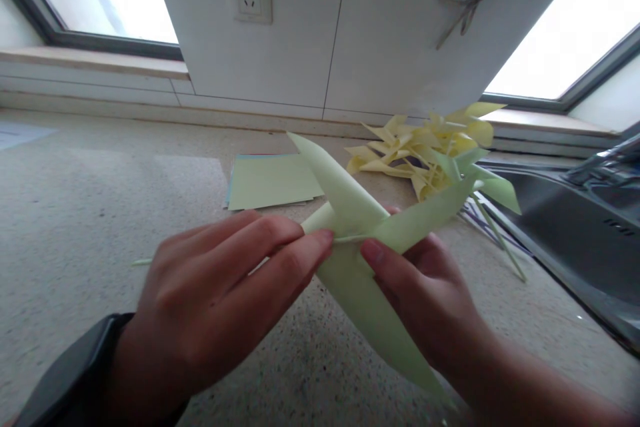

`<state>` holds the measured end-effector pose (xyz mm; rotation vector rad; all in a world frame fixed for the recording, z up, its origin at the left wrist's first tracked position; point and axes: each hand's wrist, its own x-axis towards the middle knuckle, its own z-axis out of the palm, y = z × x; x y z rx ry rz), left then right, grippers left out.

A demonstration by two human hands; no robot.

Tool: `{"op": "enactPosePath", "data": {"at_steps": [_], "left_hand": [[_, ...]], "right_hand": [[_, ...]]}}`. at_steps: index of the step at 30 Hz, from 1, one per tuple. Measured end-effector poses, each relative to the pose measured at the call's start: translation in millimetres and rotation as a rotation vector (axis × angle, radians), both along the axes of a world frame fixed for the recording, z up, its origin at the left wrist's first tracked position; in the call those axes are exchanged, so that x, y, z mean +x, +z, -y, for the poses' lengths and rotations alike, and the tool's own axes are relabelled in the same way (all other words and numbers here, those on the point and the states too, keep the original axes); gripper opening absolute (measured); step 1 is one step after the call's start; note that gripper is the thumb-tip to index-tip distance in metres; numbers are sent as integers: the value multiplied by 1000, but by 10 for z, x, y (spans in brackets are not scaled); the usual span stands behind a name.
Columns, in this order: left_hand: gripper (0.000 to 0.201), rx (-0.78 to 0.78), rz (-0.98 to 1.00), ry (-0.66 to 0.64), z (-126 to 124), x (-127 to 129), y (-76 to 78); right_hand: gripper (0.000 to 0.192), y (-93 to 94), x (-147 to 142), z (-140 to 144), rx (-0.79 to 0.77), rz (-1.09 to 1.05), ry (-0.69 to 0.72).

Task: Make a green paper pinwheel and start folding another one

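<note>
A pale green paper pinwheel [357, 207] is held up in front of me, its long pointed blades spreading several ways. My right hand [425, 287] pinches it near the centre, thumb on the near side and fingers mostly hidden behind the paper. My left hand [230, 280], with a dark band at the wrist, grips a thin pale green stick [350, 239]. The stick's inner end lies against the pinwheel's middle; its other end shows past the left knuckles. Whether the stick is fastened there, I cannot tell.
Behind the hands lies a stack of coloured paper sheets [270, 180]. Several yellow pinwheels [400, 147] are heaped by the wall, with a finished-looking green pinwheel [463, 177] on a stick. A metal sink [590, 233] with a faucet [605, 160] borders the speckled counter [100, 200] at right.
</note>
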<state>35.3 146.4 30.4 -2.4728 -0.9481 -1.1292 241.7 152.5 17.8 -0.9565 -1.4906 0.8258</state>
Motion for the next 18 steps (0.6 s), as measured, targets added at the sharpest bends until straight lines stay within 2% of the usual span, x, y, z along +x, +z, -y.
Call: {"op": "enactPosePath", "data": {"at_steps": [3,5,9,12,13,16,18], "left_hand": [[14,4,-20,60,-26,6,-25],[14,10,-56,75,-56,5,-31],[17,22,-122,79,-118,-15,-36],[18,14,-139,84,-140,-32,-42],[18,11,-140,83,-141,-36,-43],[16,23,-139,85,-132,-42,-39],[14,33,-149,89,-127,-47,-36]], "right_hand": [[31,-33,15,-78,41,-124,-10],[46,-60,43,-138,168,-117,-93],[70,-65,149,-232,513,136,-291],[82,-1,232,-242,681,277,-396],[76,26,251,-230,707,344,-411],[31,94,271,-169,744,623,-386],[14,117,263,-131,737,761,-378]]}}
